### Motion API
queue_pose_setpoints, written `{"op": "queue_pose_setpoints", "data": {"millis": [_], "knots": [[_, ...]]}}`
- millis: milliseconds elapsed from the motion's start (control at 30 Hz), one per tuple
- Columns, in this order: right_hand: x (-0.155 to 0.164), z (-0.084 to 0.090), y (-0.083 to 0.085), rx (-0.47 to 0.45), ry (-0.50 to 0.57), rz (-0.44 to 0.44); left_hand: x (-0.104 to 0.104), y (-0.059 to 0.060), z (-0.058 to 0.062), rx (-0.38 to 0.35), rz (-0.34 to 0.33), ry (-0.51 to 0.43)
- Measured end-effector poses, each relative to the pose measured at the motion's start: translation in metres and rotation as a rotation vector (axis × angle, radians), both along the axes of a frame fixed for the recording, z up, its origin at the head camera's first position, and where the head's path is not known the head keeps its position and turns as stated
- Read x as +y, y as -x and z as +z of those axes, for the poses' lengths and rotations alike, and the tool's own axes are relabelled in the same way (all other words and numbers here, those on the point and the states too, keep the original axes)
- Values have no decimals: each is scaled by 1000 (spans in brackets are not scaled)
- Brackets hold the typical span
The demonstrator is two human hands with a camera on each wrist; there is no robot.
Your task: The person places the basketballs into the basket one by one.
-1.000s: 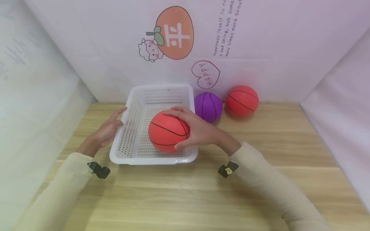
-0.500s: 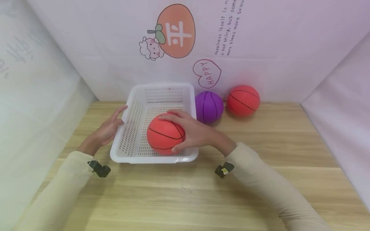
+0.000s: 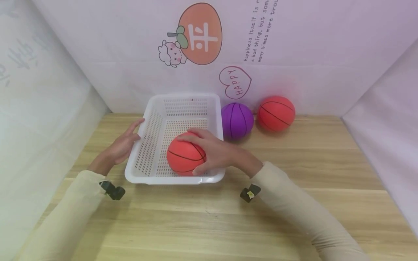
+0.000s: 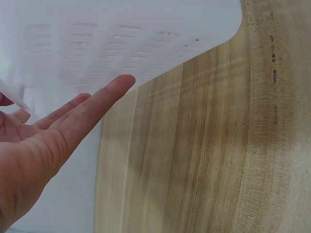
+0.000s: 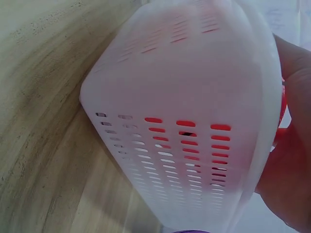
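**Red ball low in the basket**

My left hand (image 3: 122,146) lies flat-fingered against the white perforated plastic basket's (image 3: 148,139) left wall, steadying it on the wooden bench (image 3: 228,217). My right hand (image 3: 217,152) cups the red rubber basketball (image 3: 183,157) inside the basket's near end, fingers curled round it. A purple ball (image 3: 237,120) and a second red ball (image 3: 275,113) wait near the backdrop.

I see a light wood-grain table (image 3: 294,203). Directly on it stands a white perforated basket (image 3: 148,156) near the back wall. Just right of the basket rests a purple ball (image 3: 237,120); a red ball (image 3: 276,113) sits beside that, close but apart.
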State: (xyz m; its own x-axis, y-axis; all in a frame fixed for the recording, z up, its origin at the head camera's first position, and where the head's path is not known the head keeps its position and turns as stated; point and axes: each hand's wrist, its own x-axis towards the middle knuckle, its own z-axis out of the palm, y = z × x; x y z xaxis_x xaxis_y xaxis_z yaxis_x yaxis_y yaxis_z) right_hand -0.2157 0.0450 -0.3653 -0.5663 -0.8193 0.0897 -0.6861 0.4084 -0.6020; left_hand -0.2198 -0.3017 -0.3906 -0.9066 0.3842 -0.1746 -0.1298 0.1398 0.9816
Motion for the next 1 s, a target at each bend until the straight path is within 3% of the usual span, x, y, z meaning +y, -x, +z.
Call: {"op": "queue_pose_setpoints", "data": {"millis": [267, 767, 1000], "knots": [[-3, -1, -2, 58, -87, 13, 0, 1, 1, 14, -4, 6], [-1, 0, 0, 74, -138, 29, 2, 2, 1, 9, -4, 5], [-2, 1, 3, 101, -117, 49, 1, -3, 2, -3, 20, 2]]}}
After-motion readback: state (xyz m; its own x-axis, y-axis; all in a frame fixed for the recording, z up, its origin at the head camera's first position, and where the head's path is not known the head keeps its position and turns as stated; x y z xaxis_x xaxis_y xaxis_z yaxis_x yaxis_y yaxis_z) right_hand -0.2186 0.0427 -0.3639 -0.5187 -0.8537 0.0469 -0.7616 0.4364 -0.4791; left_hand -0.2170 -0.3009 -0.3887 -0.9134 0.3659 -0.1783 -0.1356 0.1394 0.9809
